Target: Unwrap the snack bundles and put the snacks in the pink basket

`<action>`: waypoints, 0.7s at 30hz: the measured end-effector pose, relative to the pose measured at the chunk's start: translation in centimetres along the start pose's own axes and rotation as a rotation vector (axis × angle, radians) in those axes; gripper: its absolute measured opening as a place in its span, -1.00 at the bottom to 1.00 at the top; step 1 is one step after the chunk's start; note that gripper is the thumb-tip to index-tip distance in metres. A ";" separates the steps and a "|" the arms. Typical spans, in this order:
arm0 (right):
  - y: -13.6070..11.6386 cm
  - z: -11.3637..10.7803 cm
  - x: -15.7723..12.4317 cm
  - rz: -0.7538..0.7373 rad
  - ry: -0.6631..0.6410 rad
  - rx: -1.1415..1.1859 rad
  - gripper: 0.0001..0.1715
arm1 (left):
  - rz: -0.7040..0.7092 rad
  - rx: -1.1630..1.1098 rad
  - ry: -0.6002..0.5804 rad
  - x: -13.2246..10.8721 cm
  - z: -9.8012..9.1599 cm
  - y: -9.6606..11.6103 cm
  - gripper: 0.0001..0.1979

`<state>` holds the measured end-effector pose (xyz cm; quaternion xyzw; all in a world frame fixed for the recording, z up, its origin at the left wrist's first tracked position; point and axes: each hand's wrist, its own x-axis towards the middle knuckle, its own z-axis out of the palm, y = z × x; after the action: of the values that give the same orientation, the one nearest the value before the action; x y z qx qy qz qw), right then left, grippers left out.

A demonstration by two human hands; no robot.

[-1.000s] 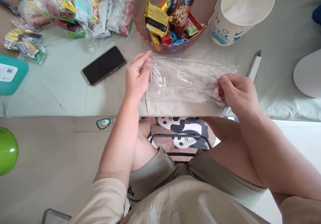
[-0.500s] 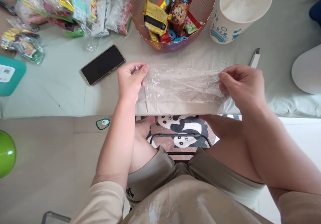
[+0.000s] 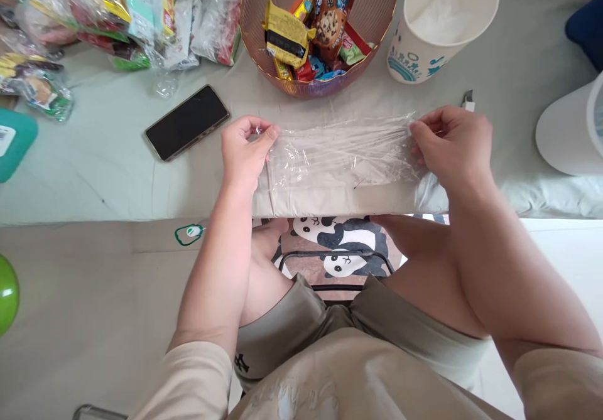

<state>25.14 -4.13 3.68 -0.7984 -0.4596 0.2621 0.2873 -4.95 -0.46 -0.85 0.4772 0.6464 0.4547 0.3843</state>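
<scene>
A clear, crinkled plastic bag (image 3: 339, 153) stretches sideways between my two hands, just over the front part of the cloth-covered table. My left hand (image 3: 247, 150) pinches its left end between thumb and fingers. At the other end, my right hand (image 3: 452, 144) is closed on the plastic, its fingertips partly hidden. Beyond the bag stands a ribbed pink glass bowl (image 3: 372, 5) with several wrapped snacks (image 3: 287, 34) in it. A dark-screened phone (image 3: 187, 122) lies to the left of my left hand. Behind my right hand a box cutter (image 3: 468, 101) is partly covered.
A paper tub (image 3: 409, 56) with crumpled clear plastic inside stands right of the bowl. Several packaged snacks (image 3: 136, 12) crowd the back left, near a teal item (image 3: 19, 144). A white container (image 3: 565, 131) and a dark blue object (image 3: 586, 31) sit at the right.
The plastic between my hands has shifted and looks more tautly creased, its upper edge raised at the right. My right hand has moved up slightly and covers more of the box cutter. The view has shifted slightly.
</scene>
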 end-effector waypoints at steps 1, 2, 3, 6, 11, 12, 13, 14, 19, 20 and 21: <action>0.1 0.1 0.2 -0.020 0.006 -0.016 -0.96 | 0.013 0.014 0.011 0.0 0.1 -0.1 -0.79; 0.2 0.3 0.4 -0.037 0.016 -0.021 -0.95 | 0.026 0.027 0.022 0.0 0.2 -0.1 -0.79; 0.2 0.4 0.5 -0.049 0.028 -0.021 -0.93 | 0.036 0.039 0.032 0.0 0.3 -0.1 -0.79; 0.1 0.6 0.9 -0.050 0.055 -0.017 -0.87 | 0.055 0.077 0.056 0.1 0.4 -0.2 -0.78; 0.3 0.9 1.4 -0.072 0.058 0.001 -0.74 | 0.105 0.103 0.053 0.0 0.5 -0.3 -0.78; 0.5 1.0 1.6 -0.103 0.075 -0.013 -0.73 | 0.105 0.101 0.060 0.0 0.6 -0.3 -0.78; 0.6 1.1 1.8 -0.132 0.091 -0.032 -0.73 | 0.105 0.097 0.067 -0.1 0.6 -0.3 -0.79; 0.7 1.2 1.9 -0.151 0.102 -0.056 -0.72 | 0.106 0.091 0.074 -0.1 0.7 -0.2 -0.79; 0.7 1.6 2.6 -0.177 0.111 -0.194 -0.69 | 0.109 0.040 0.067 -0.1 1.1 0.0 -0.77; 0.7 1.7 2.7 -0.190 0.110 -0.222 -0.73 | 0.100 0.029 0.062 -0.1 1.2 0.0 -0.77; 0.7 1.7 2.9 -0.208 0.108 -0.250 -0.77 | 0.093 0.018 0.060 0.0 1.2 0.0 -0.76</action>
<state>25.64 -1.53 1.56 -0.7892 -0.5525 0.1283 0.2355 -3.87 -0.25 -1.21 0.4964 0.6388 0.4803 0.3388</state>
